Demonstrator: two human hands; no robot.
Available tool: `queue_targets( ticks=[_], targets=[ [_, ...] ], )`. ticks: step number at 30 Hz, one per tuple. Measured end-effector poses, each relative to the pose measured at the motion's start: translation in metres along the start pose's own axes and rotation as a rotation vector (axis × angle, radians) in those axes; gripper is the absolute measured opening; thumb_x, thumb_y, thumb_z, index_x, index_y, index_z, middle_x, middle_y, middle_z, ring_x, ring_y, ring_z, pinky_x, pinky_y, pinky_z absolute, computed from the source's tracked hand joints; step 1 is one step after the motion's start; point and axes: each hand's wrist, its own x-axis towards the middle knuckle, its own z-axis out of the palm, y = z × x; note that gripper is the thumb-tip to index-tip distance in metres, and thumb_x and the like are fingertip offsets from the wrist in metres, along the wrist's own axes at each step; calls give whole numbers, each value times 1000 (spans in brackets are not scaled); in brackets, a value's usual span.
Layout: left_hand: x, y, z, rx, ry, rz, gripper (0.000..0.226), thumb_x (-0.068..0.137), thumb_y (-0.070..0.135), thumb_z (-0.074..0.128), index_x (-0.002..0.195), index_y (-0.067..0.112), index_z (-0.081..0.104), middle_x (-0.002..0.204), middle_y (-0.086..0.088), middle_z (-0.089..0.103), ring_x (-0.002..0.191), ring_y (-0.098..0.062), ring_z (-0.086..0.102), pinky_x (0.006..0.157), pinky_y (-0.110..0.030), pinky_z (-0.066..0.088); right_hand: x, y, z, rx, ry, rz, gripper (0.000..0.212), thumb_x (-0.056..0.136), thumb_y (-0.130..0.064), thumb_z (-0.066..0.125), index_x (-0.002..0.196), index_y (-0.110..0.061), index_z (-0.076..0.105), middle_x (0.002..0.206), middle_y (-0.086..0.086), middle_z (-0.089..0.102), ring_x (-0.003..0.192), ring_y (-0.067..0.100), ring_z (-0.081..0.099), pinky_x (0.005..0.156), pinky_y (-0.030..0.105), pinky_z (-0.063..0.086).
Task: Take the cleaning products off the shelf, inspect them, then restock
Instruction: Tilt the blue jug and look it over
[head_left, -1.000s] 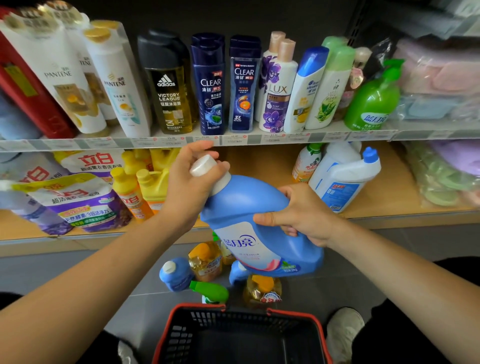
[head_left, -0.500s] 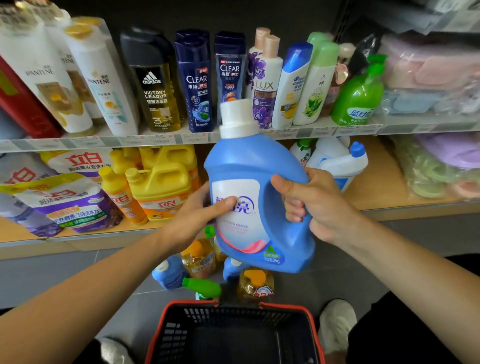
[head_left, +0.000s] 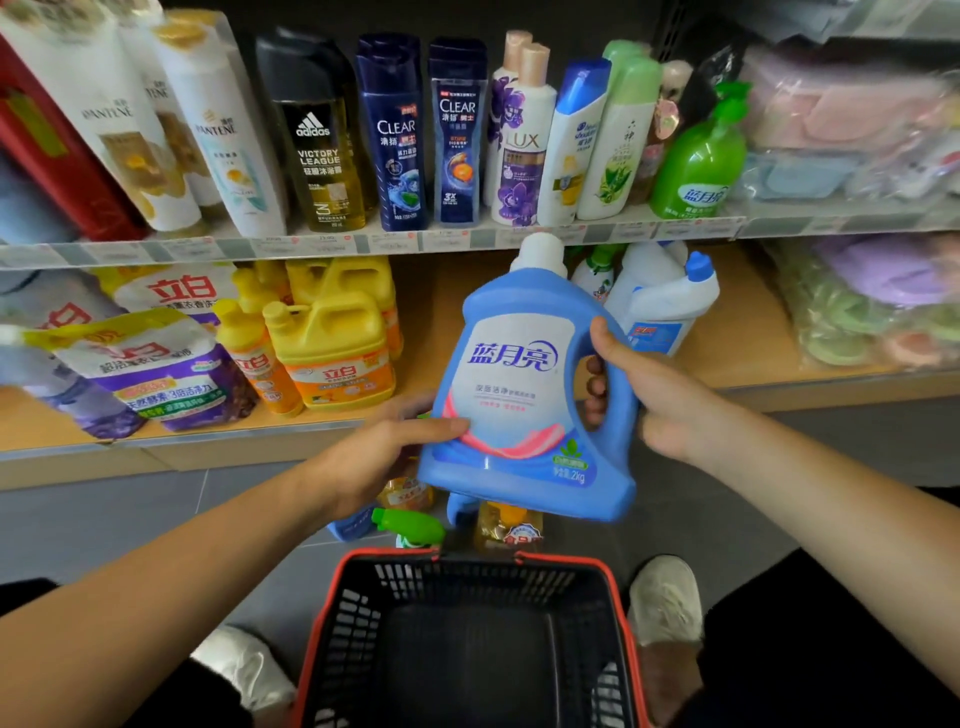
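Across the whole width, two tiers of shelving: upper shelf edge (head_left: 363, 244) lined with price tags, lower shelf board (head_left: 753, 358) of bare wood beneath, its front lip running left to right behind both forearms. Below that, grey tiled floor (head_left: 130, 514), open to the left. At bottom centre, red-rimmed basket (head_left: 470, 558) between two pale shoes, black mesh walls and dark bottom in plain view. In mid-air above the basket's far rim and in front of the lower shelf, blue detergent jug (head_left: 519, 395), nearly upright, label facing the camera, white cap (head_left: 540, 254) level with the upper shelf edge. Behind it, a stretch of bare board between the yellow jugs (head_left: 332, 343) on the left and the white angled-neck bottle (head_left: 660, 306) on the right. Further left, purple and yellow refill pouches (head_left: 150, 374), leaning. On the upper tier, a tight row of shampoo bottles (head_left: 395, 135), ending with a green pump bottle (head_left: 698, 156); wrapped pastel cloths at far right, blurred. On the floor under the jug, a cluster of small bottles (head_left: 410, 522), mostly hidden. Right hand (head_left: 665, 400) clamped on the jug's handle, fingers curled through the opening, thumb on top. Left hand (head_left: 384, 447) clasping the jug's lower left edge, thumb laid on the label. Hands apart, one on each side of the jug.
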Motion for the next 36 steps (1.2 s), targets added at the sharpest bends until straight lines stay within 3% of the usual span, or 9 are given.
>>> queue_targets(
  ticks=[4,8,11,13,16,21,28,32,36],
  targets=[
    [-18,-8,-6,9,18,40,65,67,33,79,127,14,67,128,-12,70,108,-24,68,83,-33,57,-3,17,-1,-66,58,71,64,59,-65,79,93,-15,58,61,1,57,49,16,60,54,34,55],
    [-29,-14,-9,-42,79,141,78,64,42,87,132,12,64,132,-12,68,115,-22,65,93,-34,54,-3,28,3,-76,106,109,35,81,-56,72,96,-26,61,55,-8,66,50,7,67,47,26,53],
    [-32,-14,-9,-99,222,232,102,47,55,97,132,12,63,125,-10,71,111,-20,68,88,-29,58,0,31,7,-14,77,117,26,89,-48,69,101,-27,62,66,-3,73,58,11,72,50,29,56],
    [-33,-13,-9,-103,300,311,97,50,51,97,131,11,63,117,-6,75,107,-19,70,84,-27,58,2,31,13,64,67,137,21,92,-40,69,107,-26,64,80,1,78,66,15,75,52,32,58],
    [-32,-9,-8,-58,382,388,66,73,33,90,129,13,62,116,-3,75,111,-23,70,86,-29,58,2,29,24,181,51,223,17,96,-23,65,112,-15,63,88,9,79,69,22,76,49,32,58],
    [-29,-11,-16,-69,419,369,59,83,30,81,136,15,57,126,-10,71,121,-29,65,105,-52,51,4,24,33,232,17,225,21,95,-13,61,116,-8,61,92,15,78,75,27,77,51,36,59],
    [-28,-14,-17,-39,374,366,84,55,32,90,130,22,56,126,-7,69,113,-24,69,83,-30,59,1,21,35,189,-70,213,32,88,-15,69,119,-10,62,104,16,77,89,28,77,59,37,61],
    [-27,-9,-23,-11,375,391,96,49,30,92,135,14,52,128,-8,67,114,-23,69,81,-29,60,-7,18,36,90,-159,213,51,75,-25,75,123,-13,62,111,13,76,95,26,76,64,36,62],
    [-27,-2,-33,11,353,358,113,37,52,100,135,21,53,129,-3,67,115,-21,68,86,-34,59,-16,15,35,125,-266,178,43,80,-26,73,120,-14,67,119,13,73,105,27,73,70,35,62]
  ],
)
